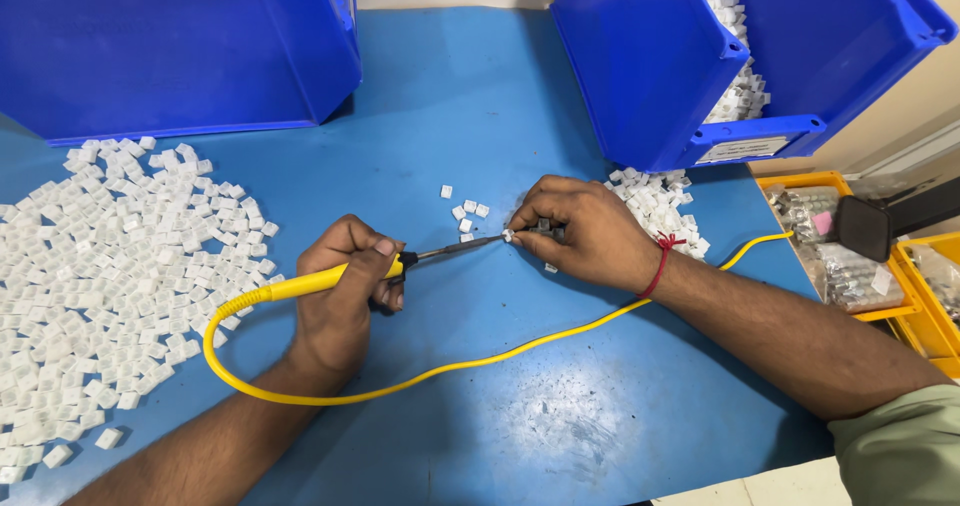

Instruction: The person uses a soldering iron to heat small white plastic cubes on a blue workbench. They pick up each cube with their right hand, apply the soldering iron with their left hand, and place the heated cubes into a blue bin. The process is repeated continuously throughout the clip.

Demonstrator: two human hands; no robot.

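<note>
My left hand (345, 291) grips a yellow-handled soldering iron (310, 283) low on the blue table, its dark tip pointing right. The tip touches a small white plastic part (508, 235) pinched in the fingertips of my right hand (580, 231), which rests on the table at centre. A red thread circles my right wrist. The iron's yellow cord (450, 366) loops under my left hand and runs off to the right. A few loose white parts (465, 211) lie just left of my right hand.
A wide spread of small white parts (110, 266) covers the table's left side. Two blue bins stand at the back, left (170, 56) and right (640, 66), the right one spilling white parts (660, 201). Yellow trays (840, 256) with bagged metal pieces sit far right.
</note>
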